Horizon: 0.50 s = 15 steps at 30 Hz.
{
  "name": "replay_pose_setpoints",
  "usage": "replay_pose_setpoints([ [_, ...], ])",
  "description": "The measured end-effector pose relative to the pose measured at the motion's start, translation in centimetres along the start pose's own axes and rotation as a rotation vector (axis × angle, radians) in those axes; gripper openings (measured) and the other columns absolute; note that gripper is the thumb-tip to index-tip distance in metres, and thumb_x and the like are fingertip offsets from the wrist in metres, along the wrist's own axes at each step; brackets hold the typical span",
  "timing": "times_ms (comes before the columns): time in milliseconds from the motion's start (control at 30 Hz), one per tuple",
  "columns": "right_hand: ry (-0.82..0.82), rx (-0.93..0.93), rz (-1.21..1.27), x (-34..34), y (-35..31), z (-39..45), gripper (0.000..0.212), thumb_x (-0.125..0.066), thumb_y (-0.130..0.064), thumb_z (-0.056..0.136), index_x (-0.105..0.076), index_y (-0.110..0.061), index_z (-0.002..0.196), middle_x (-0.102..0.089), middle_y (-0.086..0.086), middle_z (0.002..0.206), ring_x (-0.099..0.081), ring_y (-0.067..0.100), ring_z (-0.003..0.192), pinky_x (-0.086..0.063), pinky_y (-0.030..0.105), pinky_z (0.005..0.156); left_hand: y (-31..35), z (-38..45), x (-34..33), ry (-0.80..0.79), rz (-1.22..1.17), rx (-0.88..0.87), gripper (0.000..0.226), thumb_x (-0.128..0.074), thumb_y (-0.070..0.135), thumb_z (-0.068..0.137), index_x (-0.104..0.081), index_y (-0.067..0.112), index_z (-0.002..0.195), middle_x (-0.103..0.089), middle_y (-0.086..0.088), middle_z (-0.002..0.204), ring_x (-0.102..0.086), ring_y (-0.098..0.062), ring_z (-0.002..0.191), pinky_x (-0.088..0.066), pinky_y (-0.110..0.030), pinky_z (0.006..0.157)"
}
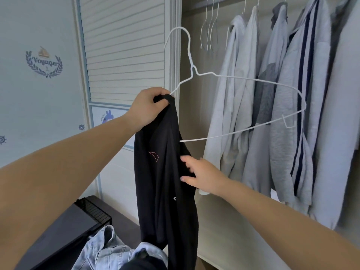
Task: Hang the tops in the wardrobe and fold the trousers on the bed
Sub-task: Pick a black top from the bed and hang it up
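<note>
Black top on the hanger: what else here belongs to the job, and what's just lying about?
In the job:
black top
white wire hanger
left hand
right hand
wardrobe rail's empty hangers
light denim trousers

Lying about:
grey hung tops
black box

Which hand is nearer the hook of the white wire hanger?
Left. The left hand grips the black top at the white wire hanger shoulder below the hook; the right hand is lower, touching the top.

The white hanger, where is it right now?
The white hanger is mid-frame in the head view, held up by the left hand, which grips one end along with the black top. Its other end reaches right, in front of the hanging grey clothes.
</note>
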State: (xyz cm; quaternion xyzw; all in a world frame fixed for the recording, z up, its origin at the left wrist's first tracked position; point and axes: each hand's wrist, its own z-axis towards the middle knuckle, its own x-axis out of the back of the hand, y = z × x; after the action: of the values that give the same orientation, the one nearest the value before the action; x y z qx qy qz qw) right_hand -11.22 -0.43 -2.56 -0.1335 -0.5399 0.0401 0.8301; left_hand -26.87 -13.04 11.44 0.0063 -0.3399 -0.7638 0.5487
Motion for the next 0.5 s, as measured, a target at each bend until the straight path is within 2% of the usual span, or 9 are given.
replay_pose_setpoints([
  [33,-0.082,-0.033,-0.007,-0.1,0.4,-0.2,0.023,-0.061,-0.034,0.09,-0.055,-0.028,0.111,-0.063,-0.01,0.098,-0.057,0.008,0.083,-0.045,0.027,0.08,0.0,-0.1,0.4,0.004,-0.001,0.001,0.019,-0.055,0.011,0.089,-0.069,0.025,0.09,-0.066,0.013,0.086,-0.058,0.009,0.073,-0.046,-0.005,0.069],
  [67,-0.161,-0.065,-0.048,-0.1,1.0,-0.5,0.017,-0.058,-0.038,0.091,-0.058,-0.024,0.102,-0.064,-0.007,0.095,-0.06,0.012,0.084,-0.045,0.026,0.076,-0.2,-0.2,1.0,0.006,0.005,0.005,0.019,-0.055,0.012,0.09,-0.069,0.026,0.09,-0.066,0.014,0.088,-0.058,0.009,0.076,-0.046,-0.005,0.07],
  [133,-0.239,-0.101,-0.223,1.0,2.5,-1.2,0.025,-0.052,-0.042,0.094,-0.059,-0.018,0.096,-0.066,0.0,0.096,-0.062,0.02,0.09,-0.044,0.028,0.075,-0.8,-0.6,2.3,-0.015,0.055,0.009,0.018,-0.056,0.017,0.092,-0.069,0.029,0.091,-0.066,0.017,0.089,-0.059,0.01,0.08,-0.046,-0.004,0.073],
  [267,-0.189,-0.11,-0.41,6.1,5.4,-3.0,0.035,-0.05,-0.046,0.094,-0.063,-0.018,0.11,-0.066,0.0,0.106,-0.061,0.019,0.097,-0.044,0.029,0.082,-3.2,-2.3,4.7,-0.124,0.234,-0.005,0.018,-0.055,0.019,0.095,-0.07,0.03,0.093,-0.065,0.025,0.091,-0.057,0.012,0.084,-0.038,0.001,0.077],
  [367,-0.093,-0.023,-0.602,10.0,7.1,-4.6,0.041,-0.046,-0.051,0.093,-0.063,-0.015,0.104,-0.067,0.001,0.099,-0.06,0.021,0.093,-0.043,0.032,0.088,-4.5,-3.1,5.0,-0.139,0.278,-0.026,0.021,-0.053,0.012,0.095,-0.069,0.024,0.1,-0.065,0.019,0.096,-0.053,0.009,0.089,-0.033,0.004,0.08],
  [433,-0.079,0.002,-0.614,12.1,7.6,-5.5,0.044,-0.045,-0.051,0.092,-0.063,-0.011,0.097,-0.066,0.002,0.091,-0.06,0.021,0.088,-0.038,0.03,0.093,-5.1,-3.3,4.9,-0.145,0.308,-0.017,0.023,-0.051,0.011,0.095,-0.068,0.023,0.105,-0.064,0.015,0.1,-0.053,0.002,0.096,-0.035,-0.004,0.085],
  [500,-0.098,-0.008,-0.576,13.6,7.7,-5.9,0.043,-0.046,-0.05,0.092,-0.065,-0.012,0.102,-0.068,-0.001,0.093,-0.061,0.019,0.089,-0.033,0.026,0.099,-5.7,-3.3,4.6,-0.145,0.35,-0.007,0.024,-0.051,0.013,0.095,-0.067,0.021,0.11,-0.064,0.014,0.105,-0.054,-0.006,0.101,-0.035,-0.013,0.088],
])
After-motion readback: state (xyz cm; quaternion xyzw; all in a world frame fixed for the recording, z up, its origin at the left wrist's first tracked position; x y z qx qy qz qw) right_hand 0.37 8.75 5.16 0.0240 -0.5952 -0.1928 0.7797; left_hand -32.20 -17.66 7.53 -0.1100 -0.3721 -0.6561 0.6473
